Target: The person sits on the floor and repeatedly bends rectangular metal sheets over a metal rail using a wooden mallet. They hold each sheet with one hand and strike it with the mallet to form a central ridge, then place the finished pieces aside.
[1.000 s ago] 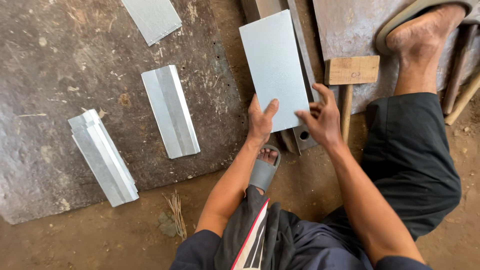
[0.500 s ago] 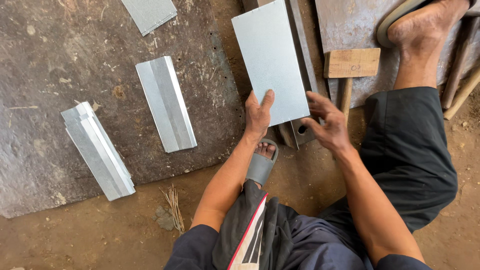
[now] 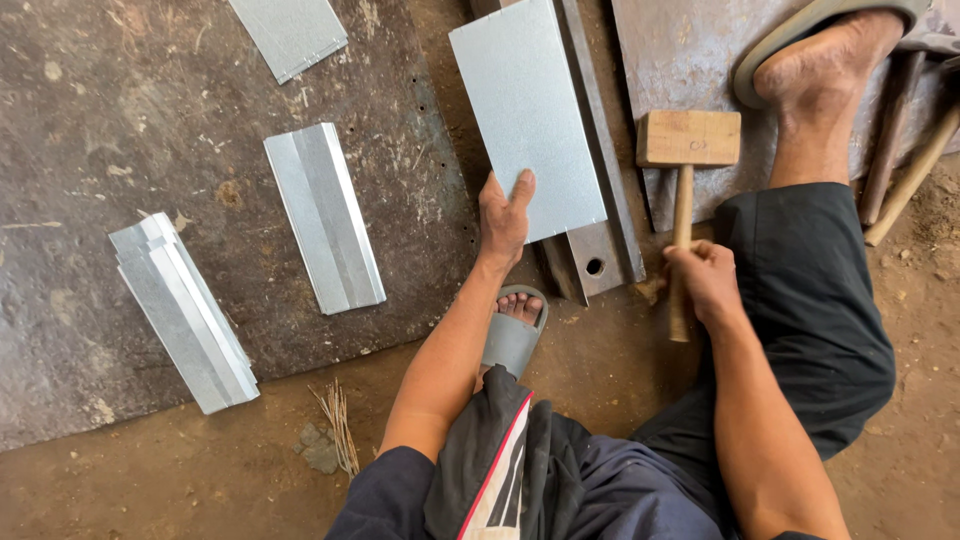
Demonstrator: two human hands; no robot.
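On the ground at centre, left hand (image 3: 503,222) pressed flat on the near corner of a flat galvanised sheet (image 3: 527,112), fingers (image 3: 521,188) spread narrow and laid straight along the metal, thumb off to the side, not curled round anything. Sheet lying over a long steel bar (image 3: 598,190), tilted a little, far end cut off by the top edge of the view. Bar mostly hidden under the sheet; only its right edge and its near end with a round hole showing.

Just to the right, right hand (image 3: 705,280) closed round the handle of a wooden mallet (image 3: 686,160), fingers wrapped tight near the lower part of the handle, butt end poking out below the fist. Mallet head resting on a dark metal plate (image 3: 680,60), just beside the bar, apart from the sheet.

Further left, on a large worn dark board (image 3: 100,100): a folded metal piece (image 3: 324,216) lying alone, a stack of folded pieces (image 3: 183,311) nearer the edge, count hard to tell, and another flat sheet (image 3: 289,33) cut off at the top. Sandalled foot (image 3: 515,332) tucked below the left wrist; other foot (image 3: 820,60) up on the plate, sandal partly out of view. Wooden handles (image 3: 910,170) at far right, ends out of view.
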